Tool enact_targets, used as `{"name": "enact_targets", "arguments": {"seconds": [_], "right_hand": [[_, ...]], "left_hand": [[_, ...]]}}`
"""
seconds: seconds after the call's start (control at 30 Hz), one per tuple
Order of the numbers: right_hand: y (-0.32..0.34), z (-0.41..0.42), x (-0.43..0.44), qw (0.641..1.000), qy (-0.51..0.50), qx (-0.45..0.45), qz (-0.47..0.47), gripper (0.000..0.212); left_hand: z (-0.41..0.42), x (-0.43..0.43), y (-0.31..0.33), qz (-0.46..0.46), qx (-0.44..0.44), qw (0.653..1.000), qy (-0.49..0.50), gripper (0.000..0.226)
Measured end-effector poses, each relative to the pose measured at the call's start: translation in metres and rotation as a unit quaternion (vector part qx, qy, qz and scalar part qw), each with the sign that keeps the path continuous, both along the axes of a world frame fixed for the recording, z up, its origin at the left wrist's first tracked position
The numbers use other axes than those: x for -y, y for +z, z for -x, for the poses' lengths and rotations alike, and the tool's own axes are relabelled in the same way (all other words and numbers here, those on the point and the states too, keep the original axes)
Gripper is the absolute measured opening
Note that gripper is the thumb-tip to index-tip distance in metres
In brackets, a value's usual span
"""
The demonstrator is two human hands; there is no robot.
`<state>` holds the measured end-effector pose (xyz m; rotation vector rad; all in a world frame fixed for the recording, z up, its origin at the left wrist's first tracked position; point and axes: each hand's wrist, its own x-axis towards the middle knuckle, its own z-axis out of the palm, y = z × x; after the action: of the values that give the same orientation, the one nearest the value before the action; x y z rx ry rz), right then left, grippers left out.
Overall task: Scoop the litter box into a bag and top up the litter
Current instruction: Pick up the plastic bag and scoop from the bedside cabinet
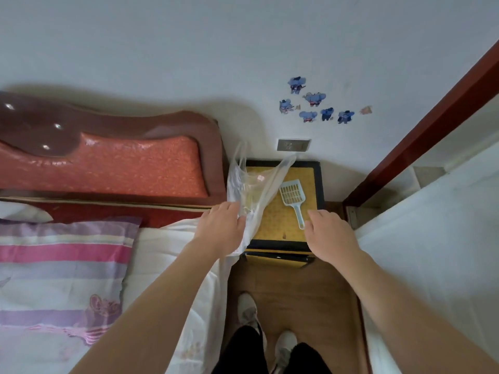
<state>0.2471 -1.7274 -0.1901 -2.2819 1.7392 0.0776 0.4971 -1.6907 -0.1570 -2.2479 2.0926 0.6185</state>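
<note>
The left hand (pixel 224 228) is gripping the thin clear plastic bag (pixel 253 184), likely to have it ready for waste, while the right hand (pixel 332 236), loosely spread and empty, is hovering just beside the handle of the pale blue slotted plastic scoop (pixel 291 194) lying on the yellow-topped table (pixel 310 179); no litter box is showing.

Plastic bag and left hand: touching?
Touching. Head view: the left hand grips the plastic bag, the film bunched against its fingers and hanging down past the hand.
</note>
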Motion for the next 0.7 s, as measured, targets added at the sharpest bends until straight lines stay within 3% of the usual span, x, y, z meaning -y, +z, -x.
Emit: {"name": "enact_targets", "arguments": {"seconds": [0.33, 0.7], "right_hand": [[-0.128, -0.021, 0.088, 0.996, -0.047, 0.036, -0.069, 0.036], [-0.231, -0.011, 0.128, 0.985, -0.142, 0.030, -0.095, 0.036]], "left_hand": [[-0.017, 0.103, -0.122, -0.093, -0.035, 0.994, 0.041, 0.046], [0.003, 0.133, -0.237, -0.099, -0.079, 0.982, 0.138, 0.079]]}}
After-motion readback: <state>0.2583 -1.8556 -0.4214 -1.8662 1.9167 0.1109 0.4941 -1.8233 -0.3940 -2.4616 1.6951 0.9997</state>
